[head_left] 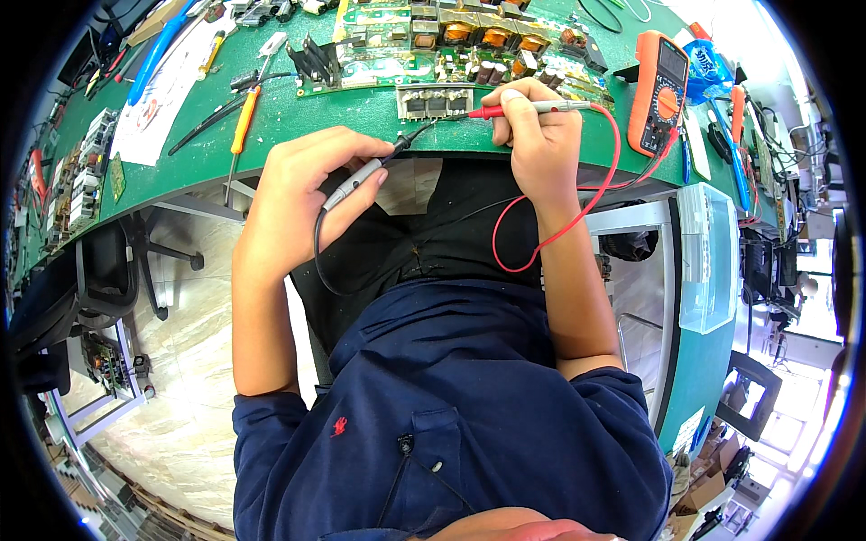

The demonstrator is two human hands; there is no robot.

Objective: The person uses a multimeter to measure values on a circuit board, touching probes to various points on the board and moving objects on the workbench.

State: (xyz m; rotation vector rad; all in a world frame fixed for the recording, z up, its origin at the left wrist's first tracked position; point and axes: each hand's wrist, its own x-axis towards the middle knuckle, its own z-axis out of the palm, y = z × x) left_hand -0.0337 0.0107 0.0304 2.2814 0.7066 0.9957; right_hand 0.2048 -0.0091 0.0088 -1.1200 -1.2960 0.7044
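My left hand [311, 185] grips a black and grey multimeter probe [354, 184], its tip pointing toward the near edge of a metal-framed module [435, 101]. In my right hand [532, 126] is a red and grey multimeter probe [552, 106], held between thumb and fingers, its tip at the module's lower right. Whether either tip touches metal is too small to tell. From the red probe a red lead loops past my forearm to an orange multimeter [658, 93] on the right. Behind the module lies a green circuit board [379, 68] with copper coils and capacitors.
To the left lie an orange-handled screwdriver [244, 122], a yellow tool [212, 54] and a white sheet [155, 113] on the green bench [212, 162]. A blue plastic bag [708, 70] sits behind the multimeter. A clear plastic box [706, 261] stands by the bench's right side.
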